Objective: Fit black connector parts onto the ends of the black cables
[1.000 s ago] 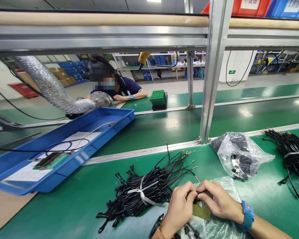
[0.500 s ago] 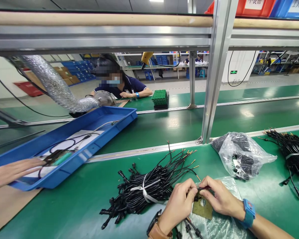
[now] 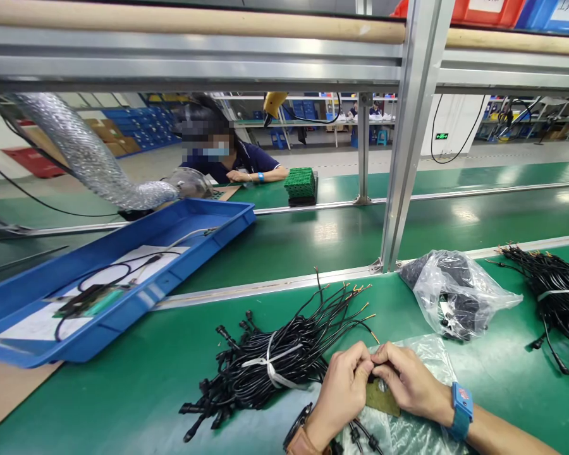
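My left hand [image 3: 344,385] and my right hand [image 3: 408,382] meet fingertip to fingertip, both closed in a pinch. Between them is a thin black piece, mostly hidden by the fingers. Just below the fingers lies a yellow-green square pad [image 3: 382,399] on a clear plastic bag [image 3: 417,430]. Several black cable ends with connectors [image 3: 367,437] stick out beneath my left wrist. Left of my hands is a bundle of black cables [image 3: 260,366], tied with a white strap, its bare copper ends pointing to the back right.
A blue tray [image 3: 203,243] holding a circuit board and wires sits at the left. A clear bag of black parts [image 3: 459,294] and another cable bundle [image 3: 557,297] lie at the right. A metal post [image 3: 403,145] rises ahead. A co-worker [image 3: 246,161] sits opposite.
Another hand at the left has left the blue tray and gone out of view. My fingertips have drawn closer together, covering more of the black piece. The view has shifted slightly.
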`<act>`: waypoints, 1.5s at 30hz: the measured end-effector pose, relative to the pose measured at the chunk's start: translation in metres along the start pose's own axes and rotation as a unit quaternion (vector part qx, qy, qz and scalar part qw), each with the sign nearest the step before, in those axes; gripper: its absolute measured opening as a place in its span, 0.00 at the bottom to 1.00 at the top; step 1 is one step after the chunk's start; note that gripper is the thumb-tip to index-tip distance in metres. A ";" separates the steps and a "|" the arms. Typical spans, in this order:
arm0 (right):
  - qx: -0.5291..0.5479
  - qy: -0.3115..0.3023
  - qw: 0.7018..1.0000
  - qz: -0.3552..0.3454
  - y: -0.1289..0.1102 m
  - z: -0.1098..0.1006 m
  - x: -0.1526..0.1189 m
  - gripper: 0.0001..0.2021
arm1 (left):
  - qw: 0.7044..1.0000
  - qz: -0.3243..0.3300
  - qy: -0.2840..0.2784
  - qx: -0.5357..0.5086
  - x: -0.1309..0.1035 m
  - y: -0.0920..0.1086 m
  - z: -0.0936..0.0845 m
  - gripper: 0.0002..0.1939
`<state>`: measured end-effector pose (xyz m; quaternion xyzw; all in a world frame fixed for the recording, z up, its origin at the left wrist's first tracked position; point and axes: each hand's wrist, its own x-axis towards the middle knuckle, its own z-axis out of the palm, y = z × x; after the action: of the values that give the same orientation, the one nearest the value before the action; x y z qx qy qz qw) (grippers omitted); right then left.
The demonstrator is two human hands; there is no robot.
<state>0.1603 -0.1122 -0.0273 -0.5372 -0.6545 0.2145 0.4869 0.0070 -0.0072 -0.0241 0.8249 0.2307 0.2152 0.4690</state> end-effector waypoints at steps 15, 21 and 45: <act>-0.006 -0.001 1.000 0.017 -0.002 -0.011 0.000 0.04 | 0.999 0.002 -0.028 0.046 0.006 0.016 -0.019 0.12; 0.001 -0.013 1.000 0.004 -0.001 -0.007 0.000 0.04 | 0.997 0.012 -0.029 0.064 0.004 0.012 -0.013 0.11; -0.145 0.029 0.987 -0.064 -0.013 -0.050 0.011 0.10 | 0.993 0.016 -0.068 0.095 0.001 0.032 -0.038 0.12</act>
<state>0.1977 -0.1189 0.0089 -0.5650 -0.6972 0.0700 0.4356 -0.0084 0.0044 0.0213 0.8821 0.2047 0.1433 0.3993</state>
